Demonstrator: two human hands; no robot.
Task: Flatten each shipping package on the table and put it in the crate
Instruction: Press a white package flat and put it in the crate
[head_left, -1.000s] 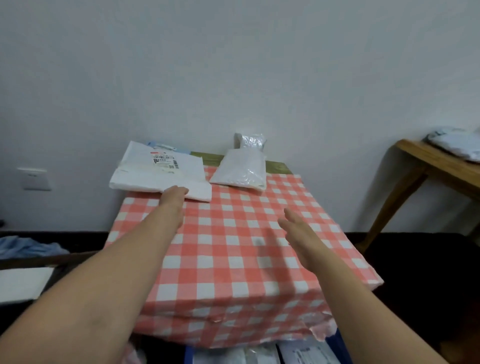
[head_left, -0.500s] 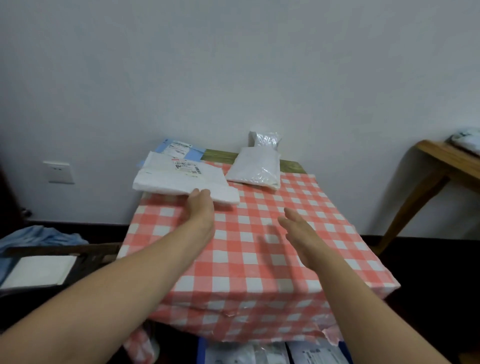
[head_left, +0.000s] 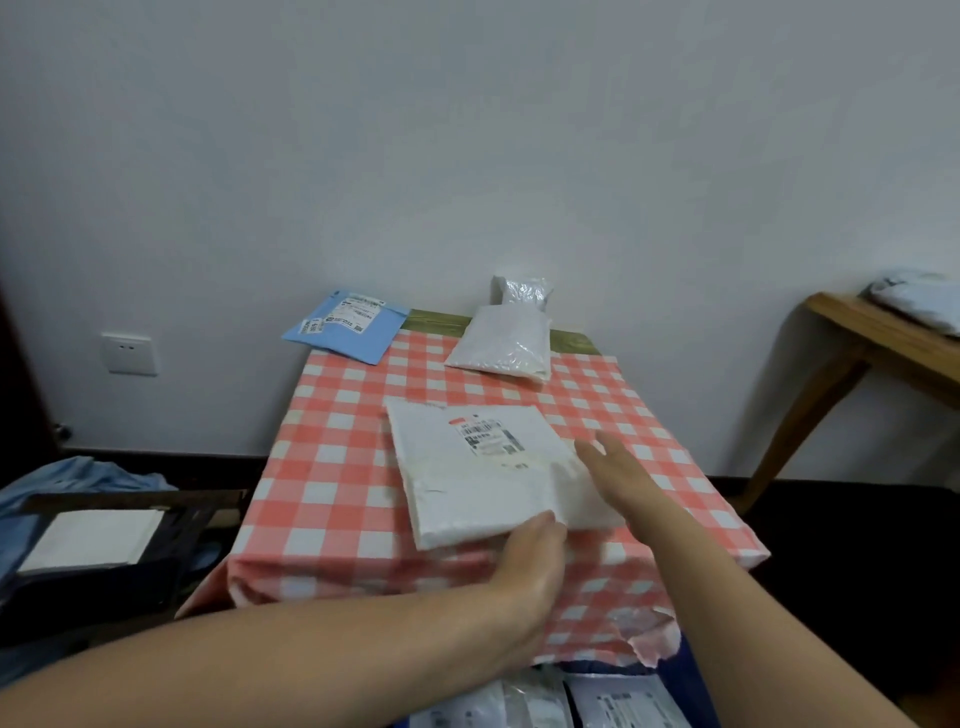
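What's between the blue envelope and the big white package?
Only bare checked tablecloth, seen in the head view, between blue envelope and white package.

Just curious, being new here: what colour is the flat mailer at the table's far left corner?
The mailer is blue, with white labels; the head view shows it best.

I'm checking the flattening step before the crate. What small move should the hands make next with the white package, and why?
Probably lay both palms flat on the white package and press down. It lies on the checked table, creased and puffy; the left hand is at its near edge and the open right hand rests on its right side.
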